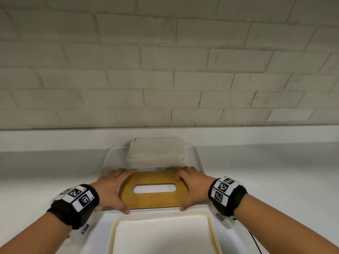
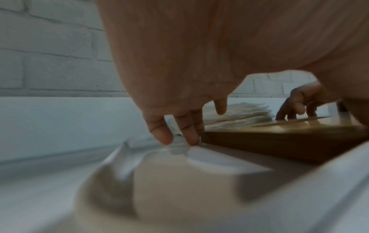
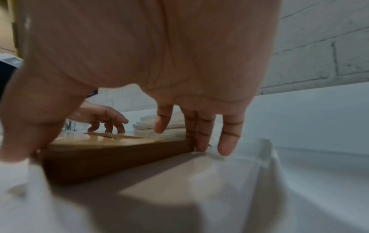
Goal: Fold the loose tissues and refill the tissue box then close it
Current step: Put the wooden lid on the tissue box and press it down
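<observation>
fingers: left hand (image 1: 111,187) and right hand (image 1: 192,186) both clasp wooden lid (image 1: 156,198) ends | tissue box (image 1: 165,233) at near bench edge | tissue stack (image 1: 157,151) toward far edge

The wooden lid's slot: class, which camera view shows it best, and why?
The head view: it looks down on the lid, so the whole oval slot shows. The right wrist view sees the slot edge-on as a thin sliver. The left wrist view shows only a faint line of it.
</observation>
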A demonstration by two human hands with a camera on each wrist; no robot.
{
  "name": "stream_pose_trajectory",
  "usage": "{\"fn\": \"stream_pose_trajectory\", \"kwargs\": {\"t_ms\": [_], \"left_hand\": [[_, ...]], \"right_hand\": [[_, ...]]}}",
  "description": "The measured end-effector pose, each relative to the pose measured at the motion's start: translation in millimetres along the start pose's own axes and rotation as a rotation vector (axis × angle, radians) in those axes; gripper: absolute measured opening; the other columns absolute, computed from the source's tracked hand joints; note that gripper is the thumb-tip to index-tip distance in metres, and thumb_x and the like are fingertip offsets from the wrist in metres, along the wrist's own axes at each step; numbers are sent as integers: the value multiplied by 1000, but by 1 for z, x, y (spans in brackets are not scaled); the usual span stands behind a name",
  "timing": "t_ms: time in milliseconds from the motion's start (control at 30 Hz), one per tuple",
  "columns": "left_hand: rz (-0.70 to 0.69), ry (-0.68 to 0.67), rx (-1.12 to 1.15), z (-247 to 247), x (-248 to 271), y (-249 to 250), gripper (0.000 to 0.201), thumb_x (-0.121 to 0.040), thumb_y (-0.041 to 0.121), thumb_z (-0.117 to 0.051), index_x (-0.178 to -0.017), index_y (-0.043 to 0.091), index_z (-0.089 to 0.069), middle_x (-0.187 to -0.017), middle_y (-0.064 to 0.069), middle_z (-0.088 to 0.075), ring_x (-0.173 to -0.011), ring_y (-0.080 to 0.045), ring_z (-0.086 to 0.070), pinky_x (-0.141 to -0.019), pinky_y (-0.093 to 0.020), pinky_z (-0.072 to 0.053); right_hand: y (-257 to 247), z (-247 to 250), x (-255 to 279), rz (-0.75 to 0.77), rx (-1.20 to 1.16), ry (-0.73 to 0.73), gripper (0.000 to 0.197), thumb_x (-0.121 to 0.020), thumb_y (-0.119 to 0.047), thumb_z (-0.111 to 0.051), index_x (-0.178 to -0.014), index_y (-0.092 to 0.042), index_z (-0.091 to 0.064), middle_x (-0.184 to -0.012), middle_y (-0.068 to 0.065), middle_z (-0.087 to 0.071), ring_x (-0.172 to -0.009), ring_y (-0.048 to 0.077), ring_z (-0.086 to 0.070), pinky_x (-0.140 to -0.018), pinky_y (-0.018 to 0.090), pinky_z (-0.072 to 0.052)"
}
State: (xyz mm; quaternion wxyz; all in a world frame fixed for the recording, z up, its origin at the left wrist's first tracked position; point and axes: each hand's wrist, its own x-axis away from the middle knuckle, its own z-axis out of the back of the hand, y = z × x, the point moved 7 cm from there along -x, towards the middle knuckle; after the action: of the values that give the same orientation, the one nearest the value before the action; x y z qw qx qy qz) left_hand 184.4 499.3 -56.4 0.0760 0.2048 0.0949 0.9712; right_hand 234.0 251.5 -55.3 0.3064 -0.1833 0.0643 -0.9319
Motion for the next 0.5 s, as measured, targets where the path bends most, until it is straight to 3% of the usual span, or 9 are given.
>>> {"fn": "stream_pose_trajectory", "kwargs": {"t_ms": [233,500], "left_hand": [[-36,39,-146,11,4,14,132,-49,66,-74,-149,41,9,-142,-5,-30,-127,-24,-38,-103,-38,-40],[-31,220,-132,78,58,34,128,-43,74,-73,-148,41,-6,-135,0,-38,-117,-20,-46,-95,-35,-45]], "right_hand": [[-10,10,6,81,95,60,83,-51,-55,-76,-118,-29,-35,-123,1,-42,-103,20,-40,-87,38,-51],[-36,90,48,113,123,206,77,-53,-50,-80,-114,-26,-39,-118,0,-41,-97,21,-45,-80,36,-51]]}}
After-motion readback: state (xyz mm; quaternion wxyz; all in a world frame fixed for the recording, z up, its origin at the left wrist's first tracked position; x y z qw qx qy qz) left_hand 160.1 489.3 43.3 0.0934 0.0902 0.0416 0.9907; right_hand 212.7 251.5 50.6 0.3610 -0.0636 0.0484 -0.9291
